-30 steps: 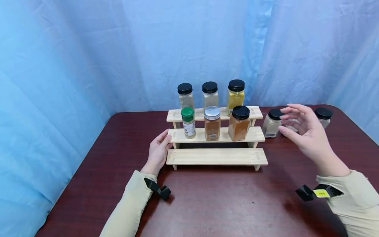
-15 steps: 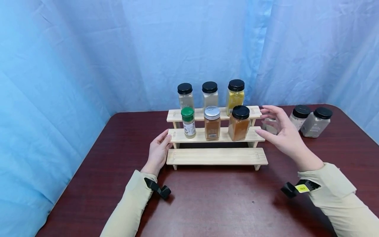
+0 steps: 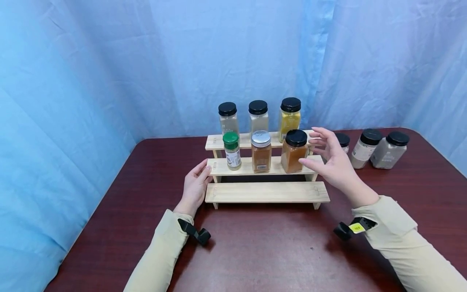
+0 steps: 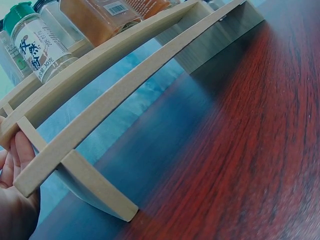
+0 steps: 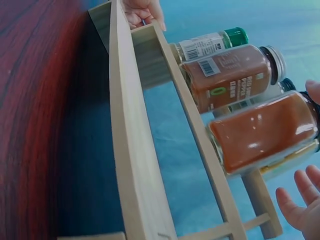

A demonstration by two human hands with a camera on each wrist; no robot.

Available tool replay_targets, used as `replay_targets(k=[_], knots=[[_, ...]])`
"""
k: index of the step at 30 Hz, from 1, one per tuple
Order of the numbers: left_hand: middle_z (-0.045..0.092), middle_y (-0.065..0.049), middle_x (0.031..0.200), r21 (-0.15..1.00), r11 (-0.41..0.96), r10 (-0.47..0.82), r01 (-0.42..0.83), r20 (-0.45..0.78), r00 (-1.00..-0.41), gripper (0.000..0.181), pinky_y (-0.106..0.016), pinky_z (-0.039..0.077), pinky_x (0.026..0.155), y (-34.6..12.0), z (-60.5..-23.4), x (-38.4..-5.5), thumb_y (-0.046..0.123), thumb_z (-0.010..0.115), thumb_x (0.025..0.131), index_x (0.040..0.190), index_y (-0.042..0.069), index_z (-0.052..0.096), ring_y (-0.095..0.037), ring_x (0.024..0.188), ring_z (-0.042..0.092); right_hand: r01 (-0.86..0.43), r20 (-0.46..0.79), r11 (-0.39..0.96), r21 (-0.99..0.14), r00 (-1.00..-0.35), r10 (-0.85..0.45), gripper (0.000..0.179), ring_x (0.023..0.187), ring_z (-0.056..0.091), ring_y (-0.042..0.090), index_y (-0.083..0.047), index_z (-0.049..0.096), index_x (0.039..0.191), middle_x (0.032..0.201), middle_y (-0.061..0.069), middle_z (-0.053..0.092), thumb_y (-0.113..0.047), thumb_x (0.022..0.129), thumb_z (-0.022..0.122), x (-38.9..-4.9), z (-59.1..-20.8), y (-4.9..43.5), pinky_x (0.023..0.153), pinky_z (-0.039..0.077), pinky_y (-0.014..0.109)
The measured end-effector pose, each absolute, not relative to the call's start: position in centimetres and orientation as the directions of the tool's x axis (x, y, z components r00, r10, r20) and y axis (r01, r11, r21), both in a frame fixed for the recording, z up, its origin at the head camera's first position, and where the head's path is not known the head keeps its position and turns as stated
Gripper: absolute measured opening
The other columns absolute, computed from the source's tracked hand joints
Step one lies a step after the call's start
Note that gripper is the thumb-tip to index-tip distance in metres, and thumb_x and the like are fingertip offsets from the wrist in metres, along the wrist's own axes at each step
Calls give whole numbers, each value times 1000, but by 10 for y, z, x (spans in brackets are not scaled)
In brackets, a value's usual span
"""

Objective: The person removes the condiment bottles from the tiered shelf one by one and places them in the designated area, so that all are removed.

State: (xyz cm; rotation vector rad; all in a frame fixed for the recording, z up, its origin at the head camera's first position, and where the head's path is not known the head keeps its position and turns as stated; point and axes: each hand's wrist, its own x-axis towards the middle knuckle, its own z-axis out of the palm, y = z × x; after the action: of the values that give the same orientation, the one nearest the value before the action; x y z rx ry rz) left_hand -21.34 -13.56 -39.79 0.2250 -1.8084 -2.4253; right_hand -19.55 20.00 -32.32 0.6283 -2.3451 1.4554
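Note:
A three-tier wooden spice rack (image 3: 268,192) stands on the table. My left hand (image 3: 194,187) grips the left end of its middle tier; in the left wrist view the fingers (image 4: 21,150) wrap behind the wood. On that tier stand a green-capped shaker (image 3: 233,157), a silver-lidded jar (image 3: 261,158) of brown-orange powder and a black-lidded jar (image 3: 293,159) of orange powder. My right hand (image 3: 333,162) is at the rack's right end, thumb and fingers spread beside the black-lidded orange jar. In the right wrist view a gap shows between the fingers (image 5: 300,200) and this jar.
The top tier holds two pale black-lidded jars (image 3: 259,121) and a yellow one (image 3: 290,121). Right of the rack, several black-lidded jars (image 3: 388,154) stand on the dark red table (image 3: 255,247), one partly behind my right hand. A blue curtain (image 3: 233,61) hangs behind.
My right hand has moved left, from over the loose jars on the right to the orange jar at the rack's right end. The left hand has stayed on the rack.

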Motion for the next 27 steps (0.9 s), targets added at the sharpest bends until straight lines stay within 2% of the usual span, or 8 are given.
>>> replay_targets(k=[2, 5, 8, 10, 20, 27], knots=[[48, -23, 134, 958, -286, -172, -2, -53, -984, 44, -16, 47, 72, -136, -398, -213, 2, 49, 97, 140, -6, 41, 0, 90, 59, -496, 460, 405, -768, -867, -190, 77, 115, 41, 2, -14, 28, 146, 135, 10, 38, 2, 83, 69, -198, -324, 197, 98, 39, 15], [45, -24, 137, 957, -290, -170, -2, -54, -984, 44, -16, 47, 72, -136, -396, -213, 2, 48, 97, 140, -6, 40, -1, 91, 58, -457, 427, 429, -779, -888, -169, 78, 120, 42, 12, -15, 28, 146, 135, 11, 40, -4, 83, 72, -200, -324, 192, 105, 39, 36], [44, -24, 138, 957, -291, -169, 0, -52, -984, 44, -16, 47, 73, -135, -395, -212, 1, 48, 97, 140, -5, 41, -1, 91, 58, -429, 402, 434, -792, -902, -158, 79, 123, 40, 26, -14, 27, 146, 135, 14, 39, -7, 83, 73, -202, -323, 187, 103, 35, 55], [44, -24, 139, 957, -291, -168, 0, -51, -985, 43, -16, 47, 73, -135, -395, -212, 2, 49, 97, 140, -4, 41, -1, 92, 58, -420, 394, 422, -803, -907, -152, 79, 124, 39, 31, -12, 26, 146, 135, 16, 39, -7, 82, 73, -203, -324, 185, 103, 33, 58], [45, -25, 137, 954, -301, -169, -5, -58, -984, 44, -15, 47, 72, -134, -395, -212, 2, 49, 97, 140, -5, 40, 0, 91, 59, -403, 372, 363, -840, -915, -156, 80, 129, 35, 37, -12, 25, 146, 141, 17, 33, -1, 82, 71, -203, -329, 181, 105, 30, 60], [45, -25, 136, 951, -310, -162, 4, -48, -986, 44, -15, 46, 70, -134, -394, -212, 0, 47, 97, 140, -7, 39, 1, 87, 59, -398, 358, 342, -851, -917, -177, 80, 132, 33, 35, -15, 25, 147, 141, 15, 31, -1, 83, 70, -205, -332, 180, 105, 29, 61]])
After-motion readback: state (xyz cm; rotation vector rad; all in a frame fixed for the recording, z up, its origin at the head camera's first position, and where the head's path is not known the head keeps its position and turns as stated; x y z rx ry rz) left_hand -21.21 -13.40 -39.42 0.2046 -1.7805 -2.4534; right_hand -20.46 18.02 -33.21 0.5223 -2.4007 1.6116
